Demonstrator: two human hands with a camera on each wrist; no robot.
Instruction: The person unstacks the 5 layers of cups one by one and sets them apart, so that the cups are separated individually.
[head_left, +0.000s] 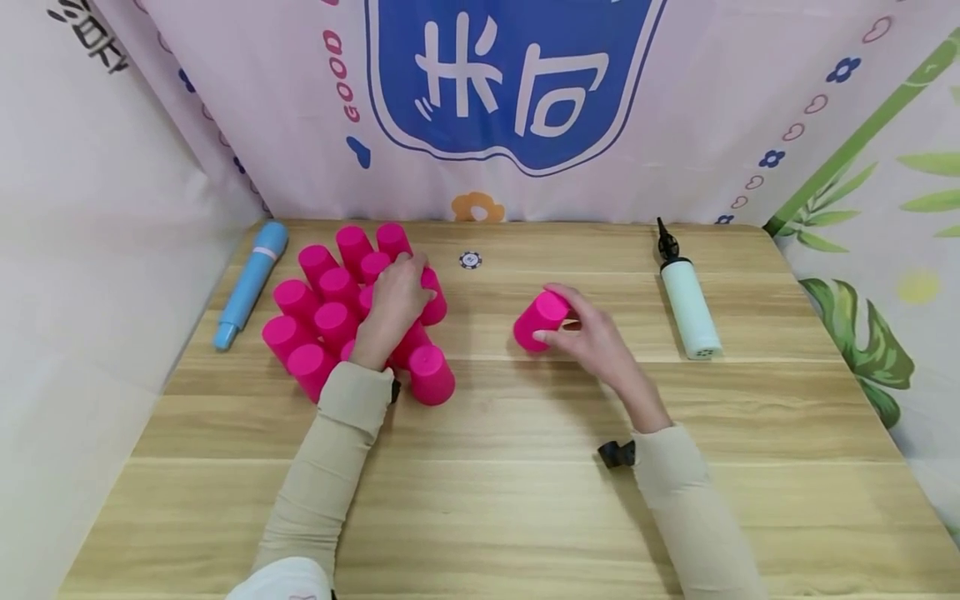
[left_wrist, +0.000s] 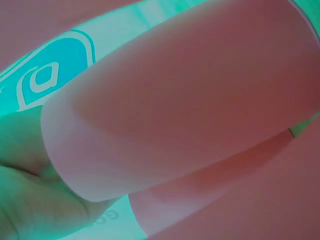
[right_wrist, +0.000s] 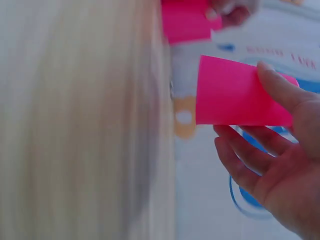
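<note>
Bright pink cups (head_left: pixel 337 323) stand upside down in a close cluster at the left, several rows deep. My left hand (head_left: pixel 397 296) reaches over the cluster and grips a pink cup (head_left: pixel 435 302) at its right side, thumb against the wall. A large cup (left_wrist: pixel 180 100) fills much of the left wrist view and hides most of that hand. Right of the cluster, my right hand (head_left: pixel 592 333) holds another pink cup (head_left: pixel 538 323) upside down between thumb and fingers. In the right wrist view this cup (right_wrist: pixel 235 95) hangs a little above the table (right_wrist: pixel 90 120).
A round poker chip (head_left: pixel 470 260) lies near the table's back edge. At the far left is a blue tube-shaped tool (head_left: pixel 253 279) with a pale pink band. A mint hand pump (head_left: pixel 688 304) with a black nozzle lies at the right. Printed cloth (head_left: pixel 300 100) hangs behind the table.
</note>
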